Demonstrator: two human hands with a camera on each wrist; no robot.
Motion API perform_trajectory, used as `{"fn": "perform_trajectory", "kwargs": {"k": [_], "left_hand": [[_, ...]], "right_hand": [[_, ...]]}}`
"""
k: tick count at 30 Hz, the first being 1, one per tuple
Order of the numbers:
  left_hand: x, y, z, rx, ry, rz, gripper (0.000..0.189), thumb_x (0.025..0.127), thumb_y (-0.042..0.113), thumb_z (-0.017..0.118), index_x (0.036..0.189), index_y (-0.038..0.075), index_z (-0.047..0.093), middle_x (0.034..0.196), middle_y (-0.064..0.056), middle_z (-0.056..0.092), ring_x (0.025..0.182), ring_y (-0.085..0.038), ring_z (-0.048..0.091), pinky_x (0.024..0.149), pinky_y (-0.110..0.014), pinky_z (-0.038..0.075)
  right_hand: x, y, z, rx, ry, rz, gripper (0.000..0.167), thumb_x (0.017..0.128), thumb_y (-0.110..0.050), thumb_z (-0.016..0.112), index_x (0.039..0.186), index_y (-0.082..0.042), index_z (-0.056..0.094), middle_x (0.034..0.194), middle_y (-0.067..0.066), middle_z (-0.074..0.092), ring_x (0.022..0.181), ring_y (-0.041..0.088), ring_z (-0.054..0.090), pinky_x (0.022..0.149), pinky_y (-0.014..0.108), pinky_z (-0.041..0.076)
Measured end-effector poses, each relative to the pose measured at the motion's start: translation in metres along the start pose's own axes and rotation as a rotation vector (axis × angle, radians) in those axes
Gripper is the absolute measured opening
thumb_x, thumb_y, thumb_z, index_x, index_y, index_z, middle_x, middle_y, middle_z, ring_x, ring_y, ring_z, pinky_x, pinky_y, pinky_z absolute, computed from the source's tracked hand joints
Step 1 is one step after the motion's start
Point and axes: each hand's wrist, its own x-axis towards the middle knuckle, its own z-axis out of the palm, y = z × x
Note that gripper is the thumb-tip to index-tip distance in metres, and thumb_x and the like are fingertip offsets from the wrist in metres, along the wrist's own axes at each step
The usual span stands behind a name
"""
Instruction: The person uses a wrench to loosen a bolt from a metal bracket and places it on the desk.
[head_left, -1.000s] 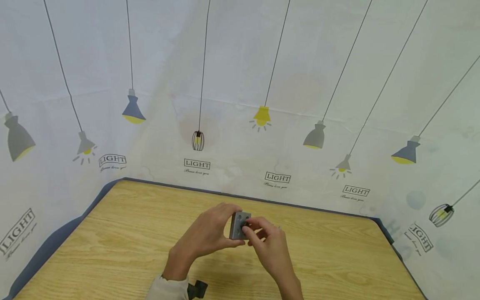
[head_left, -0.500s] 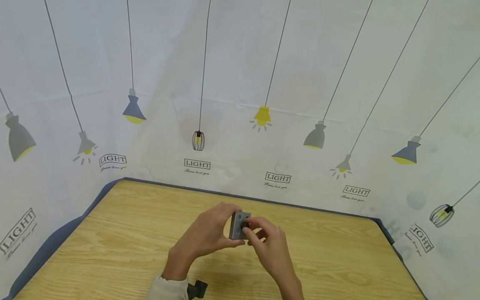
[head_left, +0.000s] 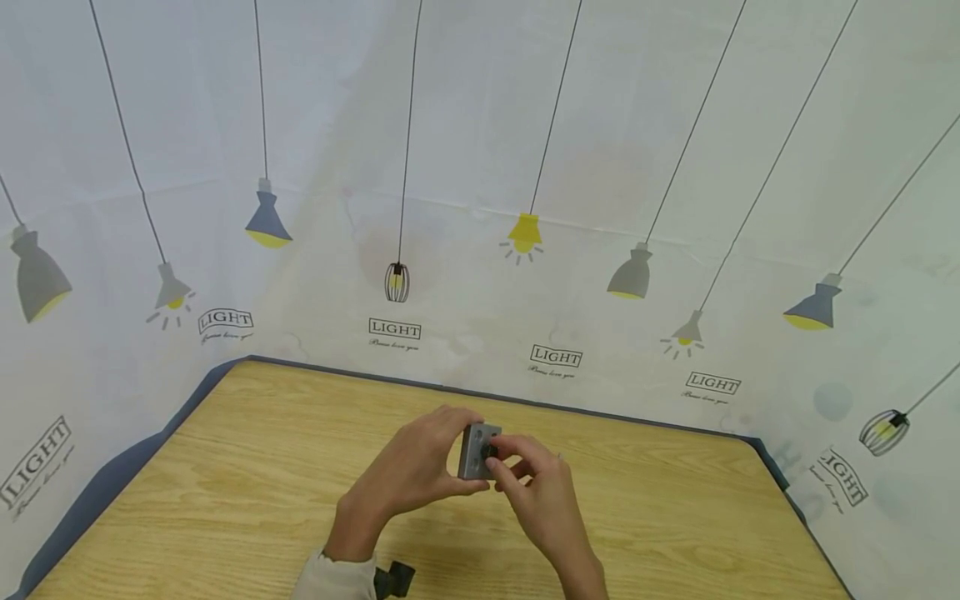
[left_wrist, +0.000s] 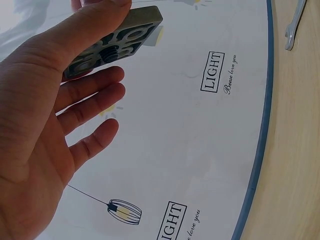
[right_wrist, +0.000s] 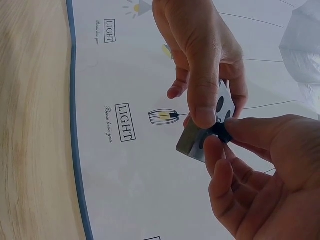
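Observation:
A grey square metal block [head_left: 468,460] with several round holes is held up over the table, tilted on edge. My left hand [head_left: 408,467] grips it by opposite edges between thumb and fingers. In the left wrist view, the block's underside [left_wrist: 109,49] has curved recesses, and three fingers spread away from it. A small black round piece, like a knob or bolt head [head_left: 490,451], sits at the middle of the holed face. My right hand [head_left: 546,504] pinches this piece between thumb and forefinger, as the right wrist view also shows; its other fingers are bent beneath.
An open-end wrench [left_wrist: 295,25] lies on the wooden table [head_left: 225,483]. A black clamp-like piece [head_left: 395,579] shows beside the left sleeve [head_left: 337,575]. Behind the table's far edge hangs a white sheet [head_left: 465,125] printed with lamps.
My right thumb and forefinger have shifted slightly around the black piece, and more of it shows. The left hand and the block have stayed in place.

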Motion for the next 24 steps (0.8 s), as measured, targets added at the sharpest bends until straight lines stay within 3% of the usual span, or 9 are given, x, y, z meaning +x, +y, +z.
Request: {"fn": "perform_trajectory", "kwargs": {"k": [13, 24], "left_hand": [[-0.0004, -0.0011, 0.0007, 0.006, -0.003, -0.008, 0.064, 0.071, 0.042, 0.088, 0.122, 0.017, 0.059, 0.114, 0.006, 0.064, 0.102, -0.006, 0.059, 0.087, -0.03, 0.055], [-0.0008, -0.0016, 0.0007, 0.01, 0.008, 0.008, 0.064, 0.072, 0.043, 0.088, 0.122, 0.015, 0.059, 0.114, 0.004, 0.064, 0.102, -0.007, 0.06, 0.087, -0.03, 0.055]], "right_hand": [[-0.0005, -0.0008, -0.0002, -0.019, 0.001, -0.011, 0.02, 0.09, -0.005, 0.071, 0.109, -0.008, 0.072, 0.104, 0.011, 0.071, 0.066, 0.01, 0.067, 0.054, 0.019, 0.053], [-0.0012, -0.0011, 0.0006, -0.035, 0.009, -0.035, 0.022, 0.088, 0.001, 0.071, 0.108, -0.009, 0.072, 0.097, 0.008, 0.069, 0.066, 0.01, 0.067, 0.051, 0.019, 0.052]]}}
